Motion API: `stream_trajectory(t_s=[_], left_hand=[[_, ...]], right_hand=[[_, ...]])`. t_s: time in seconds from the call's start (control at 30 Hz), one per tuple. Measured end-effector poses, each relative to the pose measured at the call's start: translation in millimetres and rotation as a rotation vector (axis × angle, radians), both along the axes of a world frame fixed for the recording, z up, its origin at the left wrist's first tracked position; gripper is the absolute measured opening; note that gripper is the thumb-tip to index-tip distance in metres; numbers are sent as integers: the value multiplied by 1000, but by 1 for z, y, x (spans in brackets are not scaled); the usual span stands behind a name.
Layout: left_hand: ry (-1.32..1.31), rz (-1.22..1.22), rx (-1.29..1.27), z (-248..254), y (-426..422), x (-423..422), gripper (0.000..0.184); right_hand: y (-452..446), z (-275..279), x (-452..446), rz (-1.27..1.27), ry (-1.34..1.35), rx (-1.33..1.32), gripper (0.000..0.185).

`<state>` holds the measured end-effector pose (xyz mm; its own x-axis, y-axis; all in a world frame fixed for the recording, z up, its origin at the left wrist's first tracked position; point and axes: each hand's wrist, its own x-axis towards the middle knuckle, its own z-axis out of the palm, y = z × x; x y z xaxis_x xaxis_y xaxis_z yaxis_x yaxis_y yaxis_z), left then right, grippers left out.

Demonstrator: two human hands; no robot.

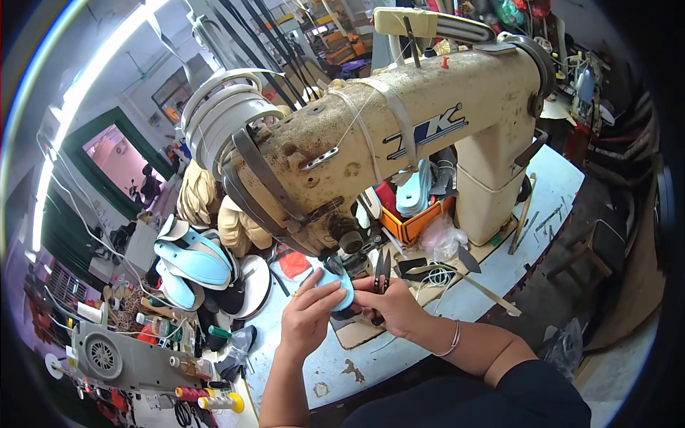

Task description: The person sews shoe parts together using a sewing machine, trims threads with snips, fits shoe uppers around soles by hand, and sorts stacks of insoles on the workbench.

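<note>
Below the head of a beige industrial sewing machine (428, 107), both hands are close together. My left hand (308, 317) has its fingers closed on a light blue shoe piece (344, 294), pressing its top face. My right hand (396, 308) is wrapped round a pair of dark scissors (383, 268), blades pointing up, just right of the shoe piece. The right fingertips are at the piece's edge; whether they also grip it I cannot tell. The far end of the piece lies under the machine's needle area, where the head partly hides it.
A pile of light blue shoe pieces (196, 258) lies at the left. Behind the hands, an orange box (421, 221) holds more pieces. White cord (441, 277) and loose tools lie on the pale blue table (357, 371). Thread cones (221, 402) stand lower left.
</note>
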<state>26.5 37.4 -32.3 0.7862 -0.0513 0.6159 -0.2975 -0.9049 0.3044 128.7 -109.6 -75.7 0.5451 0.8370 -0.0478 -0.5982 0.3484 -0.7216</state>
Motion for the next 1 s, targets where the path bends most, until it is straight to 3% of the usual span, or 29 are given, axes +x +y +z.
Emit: stream_trajectory(t_s=[0.53, 0.63, 0.7, 0.73, 0.77, 0.8, 0.83, 0.9, 0.93, 1.0], left_hand=[[-86, 2, -28, -23, 20, 12, 40], [-163, -31, -188, -49, 21, 14, 40], [-208, -20, -974, -64, 11, 14, 46], [63, -40, -1100, -75, 24, 2, 52], [161, -32, -1033, -90, 33, -11, 40], [133, -23, -751, -89, 38, -23, 36], [106, -14, -470, -75, 33, -30, 33], [47, 272, -160, -31, -5, -53, 27], [-2, 256, 236, -7, -23, -55, 28], [162, 167, 481, -1, -54, -50, 27]], right_hand=[[7, 1, -4, -107, 113, -35, 17], [7, -4, -4, -131, 128, -29, 18], [5, -12, -5, -110, 140, -19, 17], [3, -15, -6, -110, 143, -20, 17], [2, -17, -7, -108, 127, -5, 17], [1, -19, -7, -106, 109, 11, 16], [-1, -19, -6, -105, 109, 12, 16], [-3, -21, -7, -164, -100, -69, 18], [-3, -20, -12, -164, -96, -73, 18], [-4, -13, -23, -293, -463, -71, 29]])
